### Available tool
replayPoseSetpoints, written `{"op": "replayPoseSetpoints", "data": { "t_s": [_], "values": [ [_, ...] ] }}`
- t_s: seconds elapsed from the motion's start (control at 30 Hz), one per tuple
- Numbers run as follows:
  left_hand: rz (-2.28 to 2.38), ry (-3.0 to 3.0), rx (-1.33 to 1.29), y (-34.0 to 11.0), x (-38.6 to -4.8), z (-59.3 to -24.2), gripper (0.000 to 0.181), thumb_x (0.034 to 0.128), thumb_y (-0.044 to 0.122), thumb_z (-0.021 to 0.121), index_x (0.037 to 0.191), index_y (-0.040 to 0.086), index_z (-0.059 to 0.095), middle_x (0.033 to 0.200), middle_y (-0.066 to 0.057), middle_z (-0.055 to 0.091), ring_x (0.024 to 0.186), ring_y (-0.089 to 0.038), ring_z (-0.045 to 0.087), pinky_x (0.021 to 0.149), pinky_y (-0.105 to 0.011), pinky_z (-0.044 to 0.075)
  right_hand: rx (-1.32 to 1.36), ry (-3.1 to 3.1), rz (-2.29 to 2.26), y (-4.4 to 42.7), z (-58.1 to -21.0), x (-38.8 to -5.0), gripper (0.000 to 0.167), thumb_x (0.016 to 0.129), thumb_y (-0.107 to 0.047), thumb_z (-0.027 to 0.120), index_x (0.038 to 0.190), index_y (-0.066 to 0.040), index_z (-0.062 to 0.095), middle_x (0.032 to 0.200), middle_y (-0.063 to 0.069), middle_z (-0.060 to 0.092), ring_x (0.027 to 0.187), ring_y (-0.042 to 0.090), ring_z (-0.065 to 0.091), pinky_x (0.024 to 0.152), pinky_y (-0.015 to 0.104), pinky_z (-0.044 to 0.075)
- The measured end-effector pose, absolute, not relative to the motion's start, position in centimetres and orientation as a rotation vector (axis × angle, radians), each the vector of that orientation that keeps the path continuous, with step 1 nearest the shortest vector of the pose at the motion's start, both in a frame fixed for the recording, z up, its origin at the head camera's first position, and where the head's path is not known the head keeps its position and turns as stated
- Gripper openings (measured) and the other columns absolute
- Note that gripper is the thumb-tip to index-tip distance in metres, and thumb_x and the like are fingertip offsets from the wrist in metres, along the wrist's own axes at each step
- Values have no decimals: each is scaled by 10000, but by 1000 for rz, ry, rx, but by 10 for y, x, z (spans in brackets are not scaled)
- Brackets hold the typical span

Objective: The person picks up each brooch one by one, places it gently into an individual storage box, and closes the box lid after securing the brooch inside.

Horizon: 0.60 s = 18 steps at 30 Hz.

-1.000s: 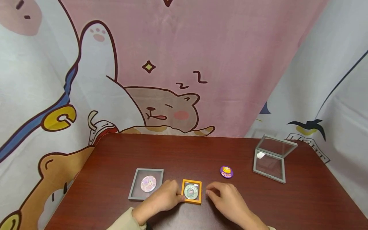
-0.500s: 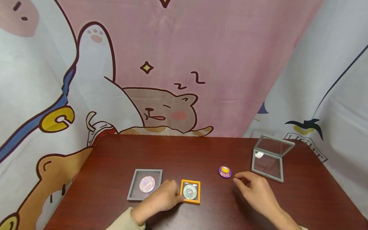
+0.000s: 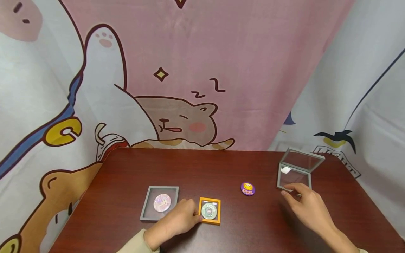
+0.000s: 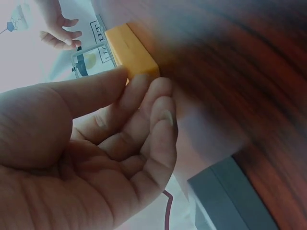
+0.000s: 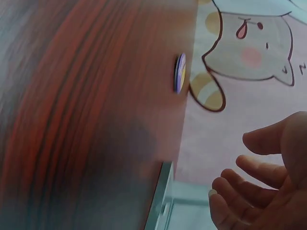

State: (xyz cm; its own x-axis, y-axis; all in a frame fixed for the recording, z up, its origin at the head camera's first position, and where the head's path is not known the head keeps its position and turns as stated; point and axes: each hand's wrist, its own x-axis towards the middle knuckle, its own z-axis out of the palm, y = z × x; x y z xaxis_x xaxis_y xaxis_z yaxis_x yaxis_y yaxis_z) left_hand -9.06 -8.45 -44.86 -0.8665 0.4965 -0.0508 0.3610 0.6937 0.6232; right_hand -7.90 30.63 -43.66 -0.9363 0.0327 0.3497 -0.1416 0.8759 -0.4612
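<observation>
My left hand (image 3: 181, 218) pinches the lower left corner of a small orange display case (image 3: 219, 211) between thumb and forefinger. Behind its clear window shows a round green badge (image 3: 209, 211). The left wrist view shows the orange case (image 4: 132, 50) edge-on at the fingertips. On the right, my right hand (image 3: 311, 207) hovers at the near edge of a grey display case (image 3: 295, 168) whose lid stands raised. Its fingers are loosely bent with nothing between them; the right wrist view shows this hand (image 5: 254, 177) apart from the case.
A round purple badge (image 3: 248, 188) lies between the orange case and the grey case. At the left, a grey square frame (image 3: 162, 187) holds a pink badge (image 3: 162, 202). The brown table (image 3: 202, 168) ends at a printed curtain (image 3: 253, 70).
My right hand has moved rightward from beside the orange case, past the purple badge, to the raised-lid grey case. My left hand keeps its place at the orange case.
</observation>
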Motion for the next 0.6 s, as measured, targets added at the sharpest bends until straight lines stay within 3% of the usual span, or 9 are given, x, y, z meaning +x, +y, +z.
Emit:
{"op": "replayPoseSetpoints", "data": {
  "t_s": [0.13,0.3,0.5,0.6],
  "values": [
    [911,2697,669,-82,-88,-443,537,891,127,821,464,180,499,447,185,315,448,-2,318,424,-207,268,20,-2753,717,324,-437,-81,234,941,-202,781,1119,-51,757,1032,103,736,862,275,702,653,357,531],
    [882,2730,686,-81,-91,-437,509,874,88,799,452,170,527,446,185,318,445,4,292,420,-205,252,-68,-2849,740,343,-438,-86,365,979,-279,743,1181,23,712,1068,198,726,776,232,696,601,373,492],
    [971,2733,699,-76,-97,-423,502,886,27,730,483,195,481,463,182,334,435,20,302,425,-191,256,-116,-2850,678,360,-442,-93,375,953,-288,770,1151,26,721,1042,205,720,769,213,655,602,385,472],
    [1033,2736,701,-70,-100,-416,482,911,28,707,524,195,472,494,173,339,458,10,321,440,-193,270,-131,-2853,645,369,-446,-96,391,943,-297,779,1144,33,721,1062,237,713,803,302,671,646,481,502]
  ]
}}
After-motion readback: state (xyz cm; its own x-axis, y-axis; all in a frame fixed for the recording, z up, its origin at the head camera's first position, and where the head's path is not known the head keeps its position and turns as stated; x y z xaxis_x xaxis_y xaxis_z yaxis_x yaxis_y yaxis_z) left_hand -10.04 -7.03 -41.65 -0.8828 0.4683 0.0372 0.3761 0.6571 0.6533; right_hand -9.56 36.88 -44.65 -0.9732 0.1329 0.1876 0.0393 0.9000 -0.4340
